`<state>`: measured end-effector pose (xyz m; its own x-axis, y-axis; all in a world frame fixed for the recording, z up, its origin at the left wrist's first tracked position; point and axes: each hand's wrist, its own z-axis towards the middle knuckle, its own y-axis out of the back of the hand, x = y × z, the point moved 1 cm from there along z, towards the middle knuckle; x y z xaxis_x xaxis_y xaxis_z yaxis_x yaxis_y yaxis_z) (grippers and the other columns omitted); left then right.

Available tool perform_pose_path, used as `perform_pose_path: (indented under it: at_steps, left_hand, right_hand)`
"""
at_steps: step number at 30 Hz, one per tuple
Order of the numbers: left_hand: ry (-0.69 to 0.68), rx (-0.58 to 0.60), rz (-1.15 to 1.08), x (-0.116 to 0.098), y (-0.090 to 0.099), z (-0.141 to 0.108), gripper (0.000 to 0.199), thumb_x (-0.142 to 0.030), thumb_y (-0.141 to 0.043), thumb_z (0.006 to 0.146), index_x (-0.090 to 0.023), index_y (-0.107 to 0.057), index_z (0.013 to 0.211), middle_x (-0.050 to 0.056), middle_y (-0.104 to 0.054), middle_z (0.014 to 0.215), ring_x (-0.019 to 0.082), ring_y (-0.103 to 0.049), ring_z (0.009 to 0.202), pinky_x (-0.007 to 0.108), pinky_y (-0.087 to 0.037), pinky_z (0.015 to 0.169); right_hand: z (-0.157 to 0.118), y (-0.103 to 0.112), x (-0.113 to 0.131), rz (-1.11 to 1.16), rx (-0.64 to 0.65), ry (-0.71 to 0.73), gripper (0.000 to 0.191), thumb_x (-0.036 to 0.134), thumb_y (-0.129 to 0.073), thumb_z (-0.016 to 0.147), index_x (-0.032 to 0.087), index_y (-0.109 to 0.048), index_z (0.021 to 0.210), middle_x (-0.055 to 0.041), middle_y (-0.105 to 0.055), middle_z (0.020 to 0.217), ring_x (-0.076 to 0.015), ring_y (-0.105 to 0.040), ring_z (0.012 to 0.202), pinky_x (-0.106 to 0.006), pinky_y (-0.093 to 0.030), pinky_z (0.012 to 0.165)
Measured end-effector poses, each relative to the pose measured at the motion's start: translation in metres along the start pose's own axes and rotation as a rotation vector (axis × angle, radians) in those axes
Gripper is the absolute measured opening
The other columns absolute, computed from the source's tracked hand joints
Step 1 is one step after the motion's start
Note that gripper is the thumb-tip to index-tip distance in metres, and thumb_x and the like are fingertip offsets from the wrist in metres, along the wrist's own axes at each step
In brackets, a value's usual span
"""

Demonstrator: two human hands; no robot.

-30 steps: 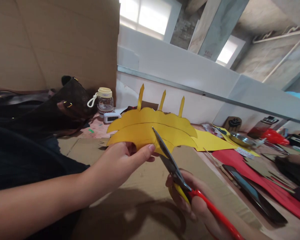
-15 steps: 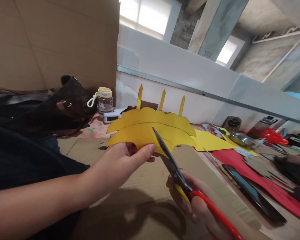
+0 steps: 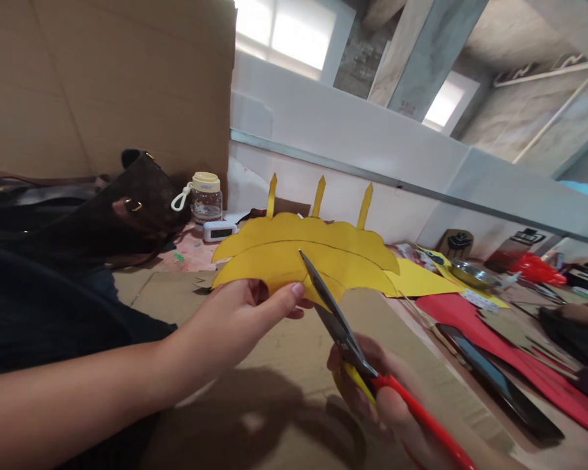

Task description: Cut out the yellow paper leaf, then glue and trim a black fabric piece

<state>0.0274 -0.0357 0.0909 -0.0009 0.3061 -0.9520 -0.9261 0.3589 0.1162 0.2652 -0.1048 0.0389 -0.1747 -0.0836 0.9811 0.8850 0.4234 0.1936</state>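
My left hand [image 3: 259, 313] pinches the lower edge of a yellow paper cutout [image 3: 304, 245], thumb on the near face and fingers behind. The cutout has a scalloped top, dark drawn lines and three thin pointed strips standing up from it. My right hand [image 3: 372, 385] is wrapped around red-handled scissors [image 3: 338, 320], whose blades are parted. One blade lies over the front of the paper near my left thumb; the other passes below and behind it. A small yellow piece [image 3: 357, 380] shows by the right fingers; I cannot tell whether it is loose paper.
Cardboard [image 3: 255, 365] covers the table beneath my hands. A dark handbag [image 3: 142, 196], a bottle [image 3: 206, 201] and a small white digital device [image 3: 219, 230] stand at left. Rightward lie yellow paper [image 3: 421, 277], red paper [image 3: 509, 352], a black phone-like slab [image 3: 500, 382] and a metal bowl [image 3: 473, 273]. Another person's hand [image 3: 583, 316] is at the far right.
The right side of the yellow cutout has swung slightly outward to the right, its rightmost strip moving with it. Both hands and the scissors stay almost where they were.
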Motion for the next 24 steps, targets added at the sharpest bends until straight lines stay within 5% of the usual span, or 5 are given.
perform_pose_path:
  at_steps: [13, 24]
  left_hand:
    - [0.083, 0.042, 0.137, 0.0067, 0.0009, -0.0024, 0.049, -0.066, -0.058, 0.092, -0.024, -0.082, 0.101, 0.006, -0.086, 0.1, 0.03, -0.08, 0.097, 0.038, -0.065, 0.092]
    - [0.032, 0.055, 0.051, 0.0052, -0.0011, -0.0021, 0.038, -0.056, -0.06, 0.094, -0.023, -0.077, 0.105, 0.005, -0.084, 0.107, 0.024, -0.08, 0.098, 0.032, -0.064, 0.089]
  right_hand:
    - [-0.0003, 0.0007, 0.0016, -0.039, 0.022, 0.029, 0.066, 0.083, -0.053, 0.094, 0.023, -0.057, 0.122, 0.0036, -0.043, 0.079, -0.01, -0.028, 0.06, -0.024, -0.024, 0.051]
    - [-0.0004, 0.0, 0.0003, -0.039, 0.021, 0.07, 0.065, 0.08, -0.051, 0.097, 0.019, -0.057, 0.12, 0.0033, -0.042, 0.076, -0.0088, -0.028, 0.058, -0.021, -0.023, 0.048]
